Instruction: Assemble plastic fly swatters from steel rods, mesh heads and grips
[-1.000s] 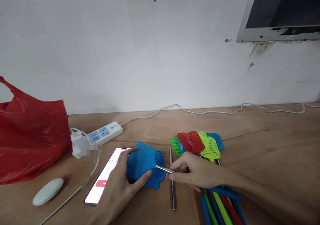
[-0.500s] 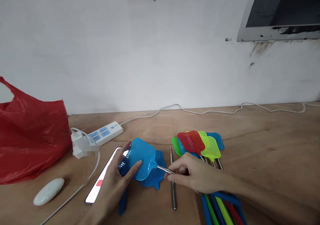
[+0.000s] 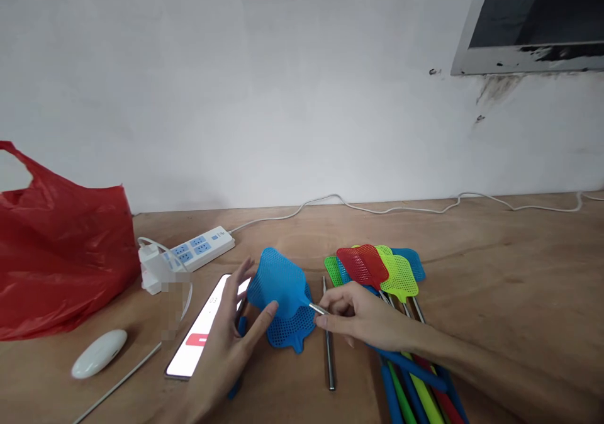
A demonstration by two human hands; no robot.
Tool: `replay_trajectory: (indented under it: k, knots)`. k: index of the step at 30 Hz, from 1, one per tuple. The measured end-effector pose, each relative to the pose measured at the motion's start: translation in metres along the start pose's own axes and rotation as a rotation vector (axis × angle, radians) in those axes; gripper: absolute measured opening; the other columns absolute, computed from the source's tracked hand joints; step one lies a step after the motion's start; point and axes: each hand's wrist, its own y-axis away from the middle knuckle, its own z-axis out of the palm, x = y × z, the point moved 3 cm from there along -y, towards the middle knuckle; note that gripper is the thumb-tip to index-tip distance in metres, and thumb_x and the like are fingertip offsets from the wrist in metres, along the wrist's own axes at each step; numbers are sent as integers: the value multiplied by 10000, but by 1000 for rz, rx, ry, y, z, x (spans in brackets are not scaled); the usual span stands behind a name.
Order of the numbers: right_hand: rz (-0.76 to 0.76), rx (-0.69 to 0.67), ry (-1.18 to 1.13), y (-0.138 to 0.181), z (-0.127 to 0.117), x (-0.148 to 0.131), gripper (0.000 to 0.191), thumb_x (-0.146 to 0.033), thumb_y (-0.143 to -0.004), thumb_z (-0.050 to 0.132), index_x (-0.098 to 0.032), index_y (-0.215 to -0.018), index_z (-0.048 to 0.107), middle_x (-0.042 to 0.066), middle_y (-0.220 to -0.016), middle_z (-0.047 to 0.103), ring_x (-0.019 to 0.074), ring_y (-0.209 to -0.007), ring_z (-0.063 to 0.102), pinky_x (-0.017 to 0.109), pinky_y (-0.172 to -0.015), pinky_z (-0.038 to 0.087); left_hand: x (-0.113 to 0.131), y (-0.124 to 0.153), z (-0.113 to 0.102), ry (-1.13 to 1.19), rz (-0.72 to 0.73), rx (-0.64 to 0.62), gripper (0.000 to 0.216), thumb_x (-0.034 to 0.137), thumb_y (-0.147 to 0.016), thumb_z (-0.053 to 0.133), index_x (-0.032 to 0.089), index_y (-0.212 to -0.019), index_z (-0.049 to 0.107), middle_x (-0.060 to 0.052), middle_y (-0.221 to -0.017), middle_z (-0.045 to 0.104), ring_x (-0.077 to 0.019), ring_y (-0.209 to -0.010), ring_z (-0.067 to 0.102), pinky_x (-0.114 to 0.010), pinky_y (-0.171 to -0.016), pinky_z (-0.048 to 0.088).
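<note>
Blue swatter head (image 3: pixel 279 280), now tilted up off the table (image 3: pixel 495 273), where a second ago it lay flat on a second blue head (image 3: pixel 290 333); the lift suggests head and rod are being worked together. Right hand (image 3: pixel 365 320) pinches the metal rod (image 3: pixel 317 309) entering its neck; left hand (image 3: pixel 231 342), fingers spread, steadies the mesh with thumb and fingertips. A loose rod (image 3: pixel 329 351) lies just beside; finished swatters (image 3: pixel 377 270) near the right forearm; phone (image 3: pixel 202 339) under the left hand
</note>
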Motion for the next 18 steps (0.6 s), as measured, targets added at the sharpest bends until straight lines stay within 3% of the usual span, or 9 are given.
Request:
replay_trajectory:
  k: [3, 6, 9, 11, 13, 16, 18]
  knots:
    - [74, 128, -196, -5, -8, 4, 343, -511, -849, 691, -181, -900, 612, -43, -553, 629, 81, -413, 411, 198, -407, 280, 4, -1, -5, 50, 23, 118, 548, 480, -977, 546, 366, -1479, 359, -26, -1565, 383, -299, -1455, 348, -501, -1174, 342]
    - [54, 238, -457, -7, -12, 2, 426, -574, -807, 711, -172, -917, 622, 37, -686, 719, 105, -488, 516, 190, -407, 342, 6, 0, -7, 96, -31, 103, 447, 489, -980, 539, 338, -1392, 451, -38, -1486, 469, -293, -1357, 474, -462, -1099, 434]
    - [-39, 280, -637, -6, -11, -3, 410, -547, -808, 737, -157, -904, 656, 94, -817, 755, 134, -642, 622, 208, -524, 458, 10, 4, -1, 78, -56, -119, 308, 504, -985, 521, 268, -1173, 589, -42, -1125, 660, -243, -1040, 643, -357, -882, 535]
    - [-64, 297, -708, -4, -8, -6, 378, -516, -833, 735, -155, -928, 675, 110, -885, 765, 145, -710, 653, 224, -599, 495, 14, 9, 6, 55, -64, -334, 318, 525, -991, 489, 241, -1033, 627, -16, -868, 666, -206, -821, 644, -306, -731, 526]
    - [-71, 307, -750, -3, -5, -8, 356, -498, -856, 722, -157, -950, 682, 119, -939, 764, 160, -775, 674, 241, -657, 514, 16, 15, 11, 57, -91, -480, 337, 542, -989, 476, 243, -1017, 629, 4, -774, 652, -187, -729, 623, -281, -657, 499]
    - [-84, 305, -725, -2, -2, -10, 331, -494, -870, 696, -173, -950, 682, 107, -1007, 749, 172, -831, 680, 261, -703, 525, 16, 21, 14, 38, -90, -536, 331, 555, -960, 510, 258, -1064, 610, 16, -772, 654, -184, -722, 618, -266, -645, 489]
    - [-65, 264, -560, 0, -3, -11, 309, -482, -893, 656, -180, -950, 688, 85, -992, 736, 164, -784, 671, 275, -700, 528, 15, 22, 14, -5, -60, -526, 313, 552, -960, 503, 264, -1029, 604, 18, -793, 654, -180, -717, 610, -259, -632, 485]
